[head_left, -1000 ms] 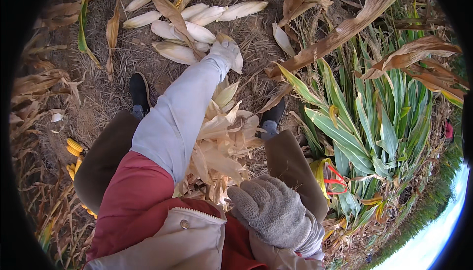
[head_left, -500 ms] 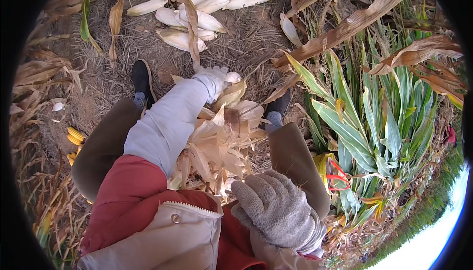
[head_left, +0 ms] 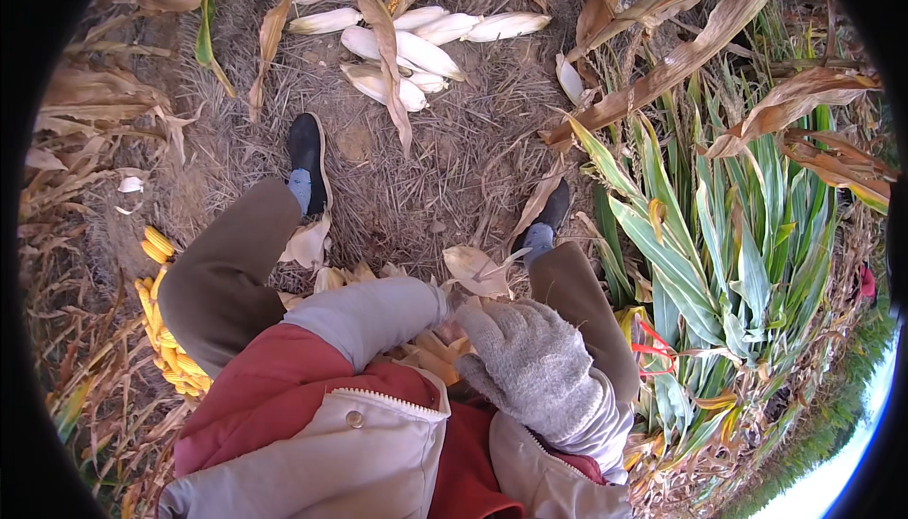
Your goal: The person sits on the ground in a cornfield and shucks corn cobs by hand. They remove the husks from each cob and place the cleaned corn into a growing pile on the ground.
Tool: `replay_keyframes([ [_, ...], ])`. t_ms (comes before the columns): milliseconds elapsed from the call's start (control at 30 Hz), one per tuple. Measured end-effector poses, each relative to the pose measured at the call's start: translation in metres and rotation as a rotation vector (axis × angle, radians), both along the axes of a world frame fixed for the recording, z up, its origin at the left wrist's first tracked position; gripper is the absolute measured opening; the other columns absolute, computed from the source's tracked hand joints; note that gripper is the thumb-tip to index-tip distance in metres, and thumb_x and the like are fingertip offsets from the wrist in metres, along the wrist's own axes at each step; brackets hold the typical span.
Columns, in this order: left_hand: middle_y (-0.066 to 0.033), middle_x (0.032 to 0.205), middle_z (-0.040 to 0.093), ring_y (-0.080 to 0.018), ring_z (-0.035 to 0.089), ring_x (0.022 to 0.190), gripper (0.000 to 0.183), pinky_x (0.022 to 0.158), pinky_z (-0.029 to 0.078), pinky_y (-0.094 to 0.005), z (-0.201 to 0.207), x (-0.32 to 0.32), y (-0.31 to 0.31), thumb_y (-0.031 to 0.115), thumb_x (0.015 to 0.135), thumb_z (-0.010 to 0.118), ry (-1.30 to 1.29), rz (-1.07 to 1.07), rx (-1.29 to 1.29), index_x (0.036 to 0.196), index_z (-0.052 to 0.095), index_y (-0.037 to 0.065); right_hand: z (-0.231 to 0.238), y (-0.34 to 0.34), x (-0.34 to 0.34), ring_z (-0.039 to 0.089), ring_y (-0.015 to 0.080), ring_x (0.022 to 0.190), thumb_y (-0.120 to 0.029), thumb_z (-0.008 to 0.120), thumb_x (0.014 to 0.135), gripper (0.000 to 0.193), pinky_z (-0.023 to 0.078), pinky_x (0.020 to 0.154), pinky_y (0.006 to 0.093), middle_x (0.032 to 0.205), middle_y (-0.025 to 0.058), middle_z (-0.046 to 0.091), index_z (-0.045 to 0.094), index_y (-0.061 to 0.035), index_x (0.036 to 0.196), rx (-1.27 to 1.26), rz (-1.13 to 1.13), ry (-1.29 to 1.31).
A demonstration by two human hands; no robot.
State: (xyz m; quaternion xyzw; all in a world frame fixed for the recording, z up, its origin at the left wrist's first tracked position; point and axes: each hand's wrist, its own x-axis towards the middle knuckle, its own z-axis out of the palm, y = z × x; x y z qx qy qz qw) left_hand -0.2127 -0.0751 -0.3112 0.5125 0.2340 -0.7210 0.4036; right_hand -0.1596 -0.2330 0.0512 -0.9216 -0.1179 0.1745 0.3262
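Papery tan husks (head_left: pixel 480 275) lie near the grey knit-gloved right hand (head_left: pixel 534 353), white-husked corn ears (head_left: pixel 427 53) toward brown soil's (head_left: pixel 355 145) far edge.

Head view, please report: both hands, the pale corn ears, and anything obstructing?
Right hand gloved, close by left hand, loose husks nearby; left mostly hidden, both grips unclear. Pale corn ears piled ahead. Dry leaf crosses them in view.
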Motion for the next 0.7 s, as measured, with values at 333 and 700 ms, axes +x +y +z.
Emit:
replay_keyframes([
  [333,-0.0186,0.108,0.067,-0.0334,0.064,0.105,0.024,0.093,0.050,-0.0412,-0.029,0.341,-0.020,0.016,0.086,0.058,-1.433,-1.148,0.166,0.106,0.064,0.004,-0.010,0.000,0.008,0.061,0.0272,0.083,-0.029,0.069,0.080,0.044,0.050,0.078,0.0394,0.089,0.0092,0.058,0.059,-0.0051,0.116,-0.002,0.044,-0.081],
  [700,-0.0091,0.127,0.060,-0.0277,0.056,0.120,0.057,0.095,0.046,-0.0433,-0.002,0.472,-0.037,0.036,0.080,0.070,-1.692,-1.312,0.521,0.129,0.053,0.012,-0.018,-0.007,0.029,0.061,0.0239,0.081,-0.028,0.069,0.079,0.044,0.050,0.075,0.0374,0.088,0.0078,0.058,0.058,-0.0040,0.113,0.029,0.013,0.020],
])
